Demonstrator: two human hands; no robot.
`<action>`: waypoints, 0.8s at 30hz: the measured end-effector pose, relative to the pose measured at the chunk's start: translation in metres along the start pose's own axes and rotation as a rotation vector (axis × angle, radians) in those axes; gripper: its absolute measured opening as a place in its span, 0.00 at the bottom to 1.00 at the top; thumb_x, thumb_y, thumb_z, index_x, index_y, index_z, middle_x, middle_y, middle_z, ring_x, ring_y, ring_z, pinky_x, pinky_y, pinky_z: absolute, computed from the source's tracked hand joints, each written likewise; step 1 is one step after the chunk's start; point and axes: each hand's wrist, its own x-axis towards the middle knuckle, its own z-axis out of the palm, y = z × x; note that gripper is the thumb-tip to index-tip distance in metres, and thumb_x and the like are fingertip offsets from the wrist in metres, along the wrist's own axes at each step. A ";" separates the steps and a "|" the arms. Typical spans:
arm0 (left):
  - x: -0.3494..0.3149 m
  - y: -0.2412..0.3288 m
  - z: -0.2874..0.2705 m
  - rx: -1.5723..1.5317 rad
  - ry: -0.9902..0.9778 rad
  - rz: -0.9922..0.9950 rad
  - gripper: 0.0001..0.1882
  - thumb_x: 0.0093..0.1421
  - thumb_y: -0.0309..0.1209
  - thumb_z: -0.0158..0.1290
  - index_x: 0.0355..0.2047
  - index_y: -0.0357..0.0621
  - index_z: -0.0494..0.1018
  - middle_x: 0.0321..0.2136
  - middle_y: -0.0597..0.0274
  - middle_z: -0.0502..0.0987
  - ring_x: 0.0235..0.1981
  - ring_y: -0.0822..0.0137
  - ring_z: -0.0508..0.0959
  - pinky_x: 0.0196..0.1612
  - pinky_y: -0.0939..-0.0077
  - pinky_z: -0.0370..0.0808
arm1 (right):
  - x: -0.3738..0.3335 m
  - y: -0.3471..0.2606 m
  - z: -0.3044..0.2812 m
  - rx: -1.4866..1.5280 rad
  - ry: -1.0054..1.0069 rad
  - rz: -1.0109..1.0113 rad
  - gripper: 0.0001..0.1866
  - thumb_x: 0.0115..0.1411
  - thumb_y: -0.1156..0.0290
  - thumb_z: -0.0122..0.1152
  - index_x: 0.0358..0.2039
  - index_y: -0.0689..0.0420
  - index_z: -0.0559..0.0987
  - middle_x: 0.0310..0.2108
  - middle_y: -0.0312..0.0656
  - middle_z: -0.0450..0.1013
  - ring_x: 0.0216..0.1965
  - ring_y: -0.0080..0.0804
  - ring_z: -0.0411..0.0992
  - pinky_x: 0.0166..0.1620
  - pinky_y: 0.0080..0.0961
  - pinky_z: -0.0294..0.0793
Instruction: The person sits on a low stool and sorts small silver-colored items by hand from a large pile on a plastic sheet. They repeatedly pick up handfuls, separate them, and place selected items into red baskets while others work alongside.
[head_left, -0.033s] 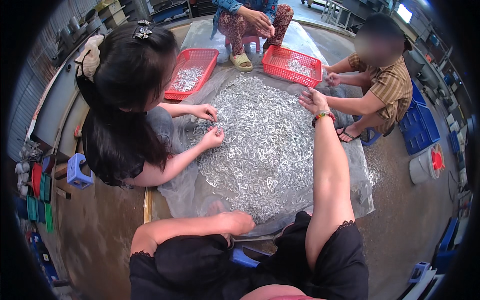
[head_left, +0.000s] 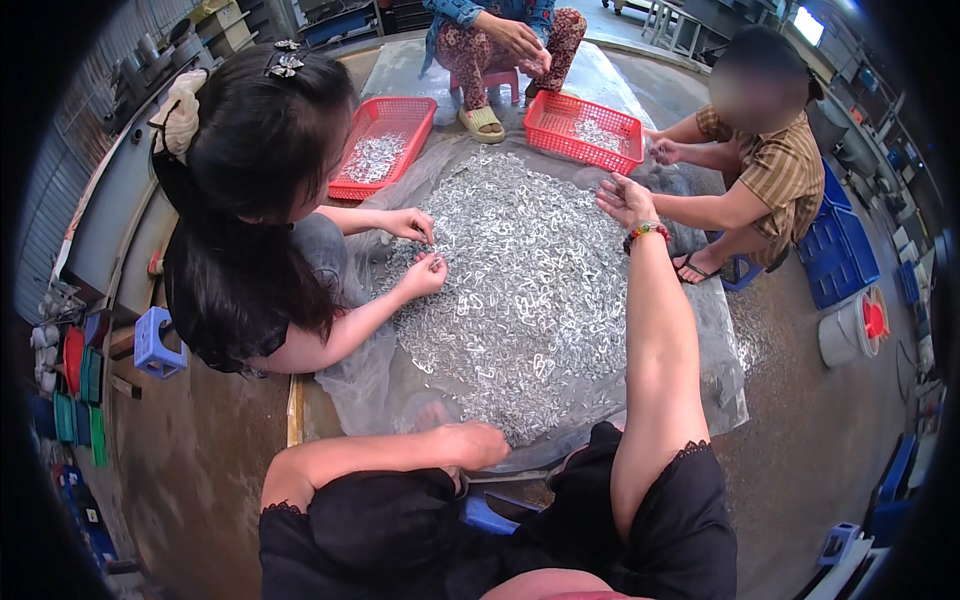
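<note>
A broad heap of small silvery, loop-shaped metal pieces (head_left: pixel 500 290) lies on a translucent plastic sheet (head_left: pixel 350 400). My left hand (head_left: pixel 474 445) is curled closed by the heap's near edge; its fingertips are turned out of sight, so whatever they may hold is hidden. Stretched far forward, my right hand (head_left: pixel 628 203) is at the heap's far right edge, palm up with fingers extended, and no piece is visible in it. A beaded bracelet (head_left: pixel 646 234) circles that wrist. Beyond my right hand stands a red basket (head_left: pixel 585 150) with some pieces inside.
Another red basket (head_left: pixel 385 145) holds pieces at the far left. A person on the left has both hands (head_left: pixel 420 250) at the heap. Other people sit opposite and at the right. A blue stool (head_left: pixel 158 342), a white bucket (head_left: pixel 848 335) and blue crates (head_left: pixel 838 250) stand around.
Hardly anything differs. My right hand has shifted a touch to the left, and the hands of the person on the right have moved slightly.
</note>
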 end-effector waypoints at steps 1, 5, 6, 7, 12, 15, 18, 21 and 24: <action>-0.001 -0.002 0.001 0.020 0.021 0.027 0.09 0.46 0.25 0.47 0.27 0.35 0.75 0.27 0.46 0.76 0.33 0.51 0.76 0.33 0.61 0.74 | -0.001 0.001 0.000 -0.033 -0.029 -0.010 0.19 0.60 0.71 0.45 0.52 0.52 0.62 0.46 0.45 0.64 0.43 0.40 0.66 0.47 0.38 0.68; -0.003 -0.007 0.002 0.037 0.058 0.032 0.10 0.47 0.25 0.46 0.27 0.34 0.75 0.27 0.46 0.76 0.33 0.51 0.76 0.34 0.61 0.74 | -0.007 -0.001 -0.004 -0.114 -0.079 -0.039 0.15 0.60 0.71 0.47 0.48 0.53 0.67 0.28 0.37 0.71 0.27 0.28 0.70 0.33 0.29 0.72; -0.005 -0.003 0.000 0.027 0.053 0.004 0.10 0.47 0.25 0.46 0.27 0.34 0.75 0.27 0.45 0.76 0.33 0.51 0.76 0.34 0.61 0.74 | -0.007 -0.002 -0.005 -0.101 -0.092 -0.062 0.15 0.60 0.69 0.47 0.48 0.53 0.68 0.24 0.35 0.69 0.23 0.26 0.67 0.30 0.28 0.70; -0.008 0.000 -0.003 0.036 0.024 -0.002 0.10 0.48 0.25 0.46 0.27 0.33 0.74 0.27 0.45 0.76 0.33 0.51 0.76 0.34 0.61 0.73 | -0.006 -0.004 -0.007 -0.087 -0.104 -0.085 0.14 0.60 0.68 0.47 0.47 0.54 0.68 0.20 0.33 0.66 0.19 0.24 0.64 0.26 0.26 0.67; -0.010 0.005 -0.005 0.100 0.058 -0.038 0.11 0.49 0.26 0.45 0.27 0.33 0.74 0.27 0.45 0.75 0.33 0.51 0.76 0.34 0.61 0.73 | -0.007 -0.001 0.005 0.140 0.050 -0.165 0.21 0.64 0.54 0.34 0.44 0.56 0.68 0.10 0.31 0.51 0.11 0.23 0.49 0.17 0.23 0.51; -0.010 -0.008 -0.001 0.029 0.068 0.060 0.11 0.49 0.26 0.44 0.28 0.34 0.74 0.27 0.45 0.75 0.34 0.51 0.76 0.35 0.61 0.73 | -0.005 0.002 0.005 0.144 0.050 -0.154 0.24 0.64 0.51 0.28 0.44 0.56 0.67 0.09 0.31 0.49 0.09 0.24 0.46 0.15 0.24 0.48; -0.019 0.005 -0.016 0.041 0.058 0.009 0.11 0.49 0.27 0.44 0.28 0.34 0.74 0.28 0.45 0.75 0.34 0.51 0.76 0.36 0.61 0.73 | -0.012 0.000 0.011 0.134 -0.041 -0.112 0.27 0.63 0.48 0.25 0.46 0.55 0.65 0.07 0.31 0.45 0.08 0.23 0.43 0.14 0.22 0.44; -0.014 -0.004 -0.001 -0.027 0.092 -0.008 0.11 0.49 0.28 0.44 0.27 0.34 0.73 0.27 0.45 0.75 0.33 0.51 0.76 0.35 0.60 0.73 | -0.018 0.001 0.019 0.077 -0.175 -0.077 0.29 0.62 0.46 0.23 0.52 0.55 0.59 0.09 0.31 0.43 0.09 0.24 0.41 0.15 0.24 0.43; -0.015 -0.005 -0.004 0.059 0.178 0.018 0.11 0.49 0.28 0.44 0.26 0.34 0.73 0.25 0.46 0.75 0.33 0.52 0.76 0.34 0.61 0.73 | -0.015 -0.001 0.022 0.098 -0.163 -0.093 0.30 0.62 0.46 0.22 0.52 0.57 0.59 0.08 0.31 0.43 0.09 0.24 0.41 0.14 0.23 0.42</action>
